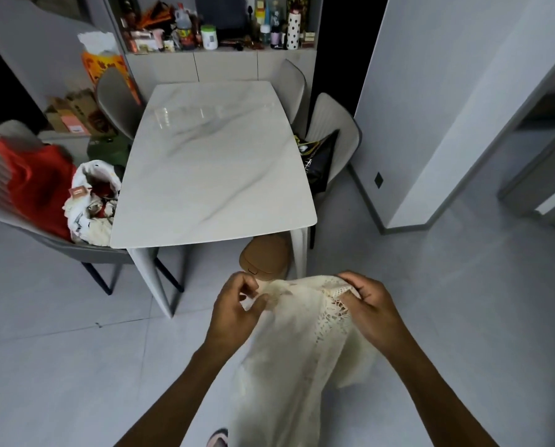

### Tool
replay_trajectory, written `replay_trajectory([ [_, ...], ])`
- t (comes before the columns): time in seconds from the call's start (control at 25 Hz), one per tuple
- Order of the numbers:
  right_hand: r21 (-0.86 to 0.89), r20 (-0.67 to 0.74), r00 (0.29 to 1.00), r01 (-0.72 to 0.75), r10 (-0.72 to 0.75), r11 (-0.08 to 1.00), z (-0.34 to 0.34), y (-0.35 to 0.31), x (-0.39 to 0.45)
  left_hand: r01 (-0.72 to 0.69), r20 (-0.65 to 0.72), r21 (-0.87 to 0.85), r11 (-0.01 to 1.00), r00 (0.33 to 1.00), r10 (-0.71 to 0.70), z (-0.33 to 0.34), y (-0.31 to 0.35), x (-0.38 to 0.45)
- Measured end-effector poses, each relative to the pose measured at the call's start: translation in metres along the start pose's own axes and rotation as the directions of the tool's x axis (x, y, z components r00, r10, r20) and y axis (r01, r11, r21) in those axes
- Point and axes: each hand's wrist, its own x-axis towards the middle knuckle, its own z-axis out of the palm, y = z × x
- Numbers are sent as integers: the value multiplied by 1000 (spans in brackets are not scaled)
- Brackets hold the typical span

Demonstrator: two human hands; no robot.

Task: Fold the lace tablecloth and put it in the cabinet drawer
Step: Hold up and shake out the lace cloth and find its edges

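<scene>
Near the table (pixel 211 162), left hand (pixel 234 309) and right hand (pixel 371 306) are pinching the tablecloth (pixel 302 343); matching corners squarely should be helping the fold

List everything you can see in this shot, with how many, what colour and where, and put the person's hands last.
lace tablecloth: one, cream, hanging from both hands in front of the table
dining table: one, white marble top, centre
chairs: four, grey, two on each side of the table
red garment: one, over the near left chair
black cushion: one, on the near right chair
cabinet: one, pale grey, behind the table, shelf crowded with bottles and jars
polka-dot bottle: one, white with black dots, on the shelf
brown case: one, tan, on the floor under the table's near edge
left hand: pinches the cloth's top edge
right hand: grips the lace edge
</scene>
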Motion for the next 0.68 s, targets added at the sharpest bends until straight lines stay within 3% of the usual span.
replay_trajectory([
  [0.04,5,-20,1000,8,-8,1000,-2,0,0,-19,28,-34,999,999,20,7,4,-3],
  [0.12,3,-17,999,31,-31,1000,-4,-5,2,-37,277,-97,995,959,63,23,19,-7],
  [0.2,11,8,998,64,-64,998,-3,-12,5,73,443,-201,977,896,25,31,35,-2],
  [0.32,62,31,996,86,-88,994,-8,-29,13,114,364,-350,930,931,23,31,57,16],
  [0.48,9,47,990,130,-130,991,-17,-45,22,119,397,-458,881,914,83,30,79,35],
  [0.68,-78,116,991,78,-69,994,-32,-52,25,44,376,-430,902,917,134,28,85,54],
])
